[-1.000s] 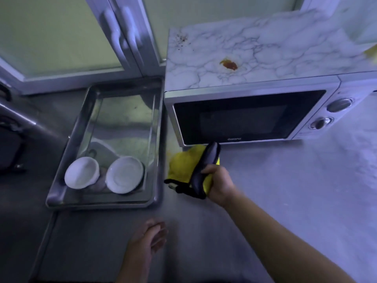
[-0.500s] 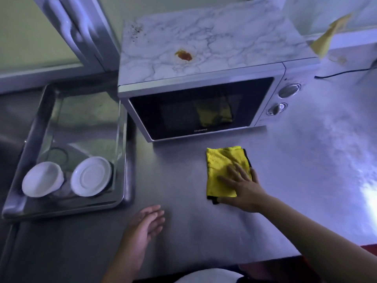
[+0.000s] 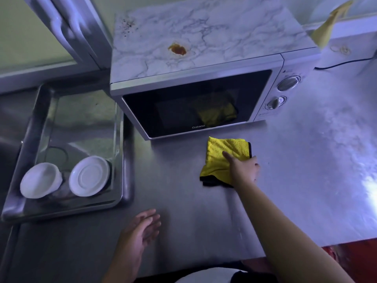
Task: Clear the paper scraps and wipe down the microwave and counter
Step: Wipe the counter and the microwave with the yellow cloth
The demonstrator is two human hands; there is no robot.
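Stretching across most of the view, the grey steel counter [image 3: 183, 211] has open surface in front of and to the right of the microwave, and its front edge runs along the bottom right. A white microwave with a marble-patterned top [image 3: 204, 33] stands at the back, its dark door shut. An orange-brown stain [image 3: 177, 49] marks the middle of that top, with dark specks near its back left corner. To the left, just beside the microwave, a shiny rectangular steel tray [image 3: 124, 160] holds two round white dishes [image 3: 89, 176] against its near wall. A folded yellow cloth with a black edge [image 3: 220, 152] lies flat on the counter just in front of the door's right half, without touching it. The right hand [image 3: 243, 169] pinches the cloth's right edge, thumb stretched on top and fingers curled. The left hand [image 3: 140, 231] is near the front edge, fingers loosely spread, holding nothing. A yellow paper scrap [image 3: 326, 27] stands behind the microwave's right corner.
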